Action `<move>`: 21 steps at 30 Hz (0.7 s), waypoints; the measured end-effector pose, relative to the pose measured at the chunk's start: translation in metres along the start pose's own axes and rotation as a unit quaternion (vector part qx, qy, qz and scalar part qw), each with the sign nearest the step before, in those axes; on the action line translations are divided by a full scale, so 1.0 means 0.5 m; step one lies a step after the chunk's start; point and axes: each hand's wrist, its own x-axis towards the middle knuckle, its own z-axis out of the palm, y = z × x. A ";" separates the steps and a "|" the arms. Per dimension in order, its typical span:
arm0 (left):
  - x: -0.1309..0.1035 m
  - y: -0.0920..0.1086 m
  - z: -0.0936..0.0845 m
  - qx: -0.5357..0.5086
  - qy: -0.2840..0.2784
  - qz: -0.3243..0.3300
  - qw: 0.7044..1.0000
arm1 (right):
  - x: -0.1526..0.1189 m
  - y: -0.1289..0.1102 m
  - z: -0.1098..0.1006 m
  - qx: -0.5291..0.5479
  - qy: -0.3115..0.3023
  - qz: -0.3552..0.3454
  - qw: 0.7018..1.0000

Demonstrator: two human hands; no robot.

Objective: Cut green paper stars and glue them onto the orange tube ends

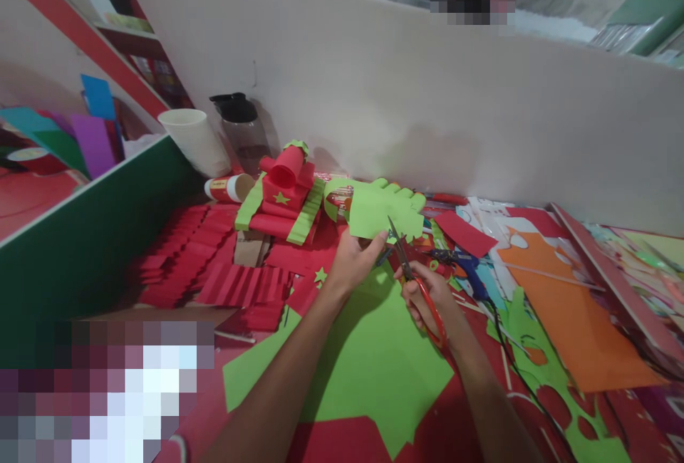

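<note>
Well, from my end of the feed, what concerns me is how near the left hand sits to the scissors: a stroke wandering sideways could nick its thumb. The light-green piece seems pinched only along its near edge, so a slack grip might let it swivel and leave a ragged cut. I would also mind the blue glue gun, off to the right of the red paper model; its nozzle points toward the right hand, and a careless knuckle could bump it.

As for the piece, I see it just right of the model, directly beyond the left fingertips and touching them. That hand is closed in a pinch, thumb against fingers. The right hand, farther right of the model and nearer me, is curled round the orange handles, blades pointing up and away. They overlap the piece in my view, though I can't fairly tell whether they bite it. Nearer than the model, a large green sheet spreads beneath both forearms.
</note>
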 end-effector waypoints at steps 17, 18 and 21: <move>-0.027 -0.006 0.027 -0.002 0.008 -0.046 0.999 | 0.005 0.005 0.017 0.095 -0.005 -0.057 0.994; -0.028 -0.007 0.029 -0.004 0.009 -0.046 0.999 | 0.004 0.003 0.018 0.098 -0.004 -0.059 0.993; -0.029 -0.009 0.033 -0.009 0.013 -0.050 0.999 | 0.002 0.000 0.019 0.091 -0.005 -0.062 0.994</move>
